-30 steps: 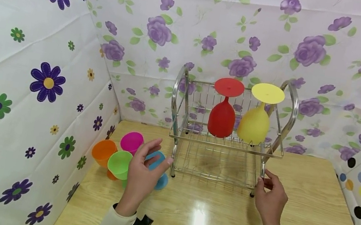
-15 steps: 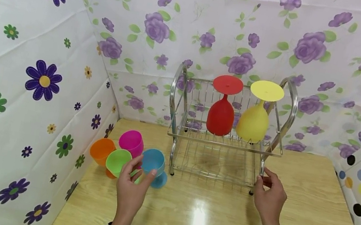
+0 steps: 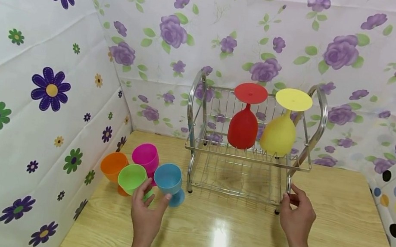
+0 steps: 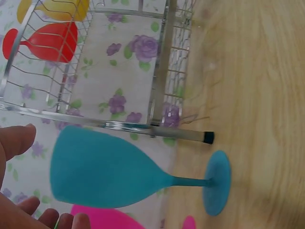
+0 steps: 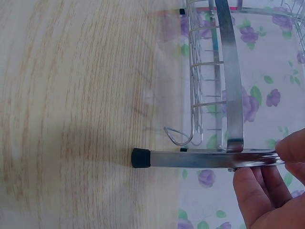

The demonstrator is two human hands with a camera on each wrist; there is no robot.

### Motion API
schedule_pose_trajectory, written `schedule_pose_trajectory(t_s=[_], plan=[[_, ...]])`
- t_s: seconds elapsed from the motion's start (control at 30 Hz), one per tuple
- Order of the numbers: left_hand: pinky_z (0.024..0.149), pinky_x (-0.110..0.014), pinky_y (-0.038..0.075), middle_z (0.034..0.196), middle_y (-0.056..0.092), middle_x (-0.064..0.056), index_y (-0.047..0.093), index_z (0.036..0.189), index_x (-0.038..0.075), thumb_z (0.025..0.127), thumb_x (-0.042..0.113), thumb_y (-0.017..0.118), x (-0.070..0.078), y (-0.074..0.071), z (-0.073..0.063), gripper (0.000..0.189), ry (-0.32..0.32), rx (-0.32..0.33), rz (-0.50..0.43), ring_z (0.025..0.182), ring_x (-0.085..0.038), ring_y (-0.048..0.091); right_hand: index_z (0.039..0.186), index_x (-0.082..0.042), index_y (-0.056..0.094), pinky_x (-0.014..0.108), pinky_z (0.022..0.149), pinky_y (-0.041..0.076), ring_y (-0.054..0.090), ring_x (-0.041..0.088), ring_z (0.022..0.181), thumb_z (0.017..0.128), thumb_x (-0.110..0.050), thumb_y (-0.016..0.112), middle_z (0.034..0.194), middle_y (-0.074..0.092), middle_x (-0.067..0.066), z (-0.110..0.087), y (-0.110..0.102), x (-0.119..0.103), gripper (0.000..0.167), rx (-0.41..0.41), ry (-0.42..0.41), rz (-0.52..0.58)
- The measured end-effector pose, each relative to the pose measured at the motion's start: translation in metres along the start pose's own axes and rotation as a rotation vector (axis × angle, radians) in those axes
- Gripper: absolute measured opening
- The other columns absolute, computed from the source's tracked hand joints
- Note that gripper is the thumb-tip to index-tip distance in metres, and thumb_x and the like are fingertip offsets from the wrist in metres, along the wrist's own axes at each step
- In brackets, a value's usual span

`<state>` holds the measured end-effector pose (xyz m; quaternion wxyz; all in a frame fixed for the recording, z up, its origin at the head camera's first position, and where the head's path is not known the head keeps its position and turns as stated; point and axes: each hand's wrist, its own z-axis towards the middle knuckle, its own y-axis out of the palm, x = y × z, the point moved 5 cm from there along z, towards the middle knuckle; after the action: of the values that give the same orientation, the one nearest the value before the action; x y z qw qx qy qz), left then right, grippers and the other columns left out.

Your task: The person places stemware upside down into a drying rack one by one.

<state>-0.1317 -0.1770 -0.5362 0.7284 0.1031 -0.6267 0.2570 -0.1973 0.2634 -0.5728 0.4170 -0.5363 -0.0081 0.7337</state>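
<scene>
A blue plastic goblet (image 3: 169, 180) stands upright on the table, left of the metal dish rack (image 3: 247, 159). My left hand (image 3: 145, 222) is just in front of it, thumb and fingers spread apart. In the left wrist view, the thumb (image 4: 16, 140) lies to one side of the goblet's rim and the fingers to the other, with the bowl between and a little beyond them. My right hand (image 3: 297, 221) pinches the rack's front right leg (image 5: 195, 159) between thumb and fingers. Upside down on the upper tier rest a red goblet (image 3: 243, 129) and a yellow goblet (image 3: 278, 137).
Close behind and left of the blue goblet cluster a green goblet (image 3: 131, 179), a pink goblet (image 3: 146, 156) and an orange goblet (image 3: 113, 165), all upright. A flower-printed cloth (image 3: 186, 3) backs the wooden table (image 3: 240, 244), and another covers the left side.
My left hand has drawn back toward the table's front, then shifted slightly right, uncovering the blue goblet. The right hand keeps its hold on the rack leg.
</scene>
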Motion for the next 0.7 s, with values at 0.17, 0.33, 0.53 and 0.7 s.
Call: schedule_pose_trajectory(t_s=[0.17,0.33,0.53,0.7], plan=[[0.114,-0.046,0.048,0.151,0.050,-0.009,0.049,0.154,0.011,0.087,0.025,0.090,-0.013,0.008,0.002,0.080,-0.012,0.031,-0.014,0.141,-0.028,0.047,0.136,-0.015,0.072,0.025,0.078,0.052,0.056,-0.009,0.085,0.099,-0.010,0.073,0.096,0.078,0.010,-0.002,0.001,0.003,0.038,-0.018,0.011,-0.012],[0.118,-0.060,0.044,0.154,0.049,-0.010,0.047,0.158,0.014,0.085,0.028,0.092,-0.022,0.017,0.004,0.087,-0.017,0.052,-0.035,0.144,-0.032,0.046,0.137,-0.016,0.072,0.016,0.075,0.050,0.055,-0.010,0.086,0.100,-0.010,0.072,0.099,0.077,0.009,-0.004,0.001,0.003,0.038,-0.023,0.010,-0.015],[0.121,-0.059,0.043,0.156,0.048,-0.011,0.043,0.161,0.014,0.081,0.024,0.095,-0.032,0.028,0.008,0.096,-0.003,0.077,-0.071,0.147,-0.032,0.046,0.136,-0.014,0.072,0.001,0.073,0.040,0.054,-0.011,0.085,0.098,-0.007,0.073,0.098,0.076,0.010,-0.002,0.002,0.001,0.039,-0.013,-0.003,-0.005],[0.123,-0.057,0.042,0.156,0.046,-0.011,0.041,0.161,0.015,0.081,0.018,0.095,-0.042,0.036,0.011,0.096,0.023,0.067,-0.122,0.148,-0.031,0.044,0.136,-0.011,0.072,-0.003,0.073,0.038,0.064,0.009,0.084,0.097,-0.004,0.073,0.097,0.074,0.012,-0.003,0.001,0.000,0.040,-0.008,-0.020,-0.005]])
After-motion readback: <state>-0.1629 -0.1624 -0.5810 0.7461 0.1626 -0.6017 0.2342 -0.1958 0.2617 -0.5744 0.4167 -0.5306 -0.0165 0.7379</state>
